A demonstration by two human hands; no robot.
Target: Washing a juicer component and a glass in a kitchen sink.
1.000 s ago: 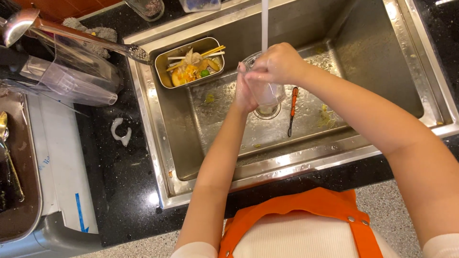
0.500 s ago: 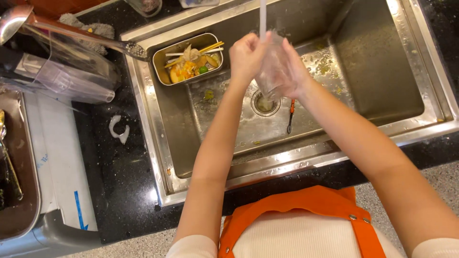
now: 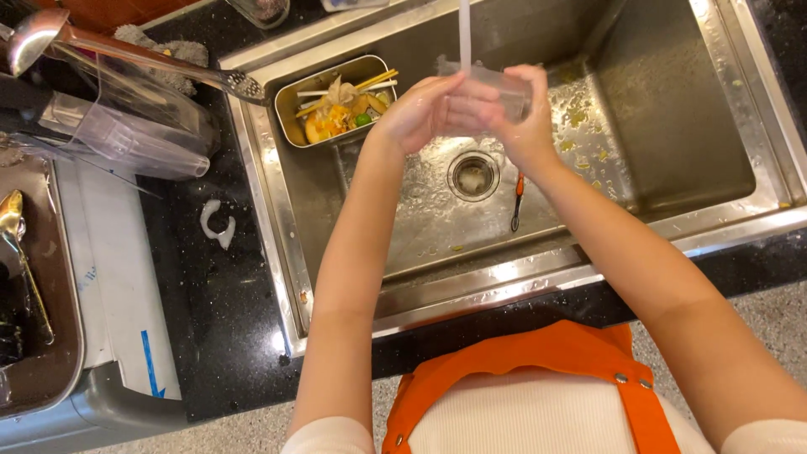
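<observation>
Beside scrap tin [image 3: 340, 108], orange-handled tool [image 3: 518, 200]

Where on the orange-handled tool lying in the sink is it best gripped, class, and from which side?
Grip the orange handle, the thicker far end beside the drain, rather than the thin dark end. Come from straight above, pinching across its width: it lies flat on the sink floor, with the right hand nearest.

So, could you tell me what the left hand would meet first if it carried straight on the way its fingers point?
The left hand points rightward at the clear cup, which it already touches; beyond that is the right hand.
</observation>
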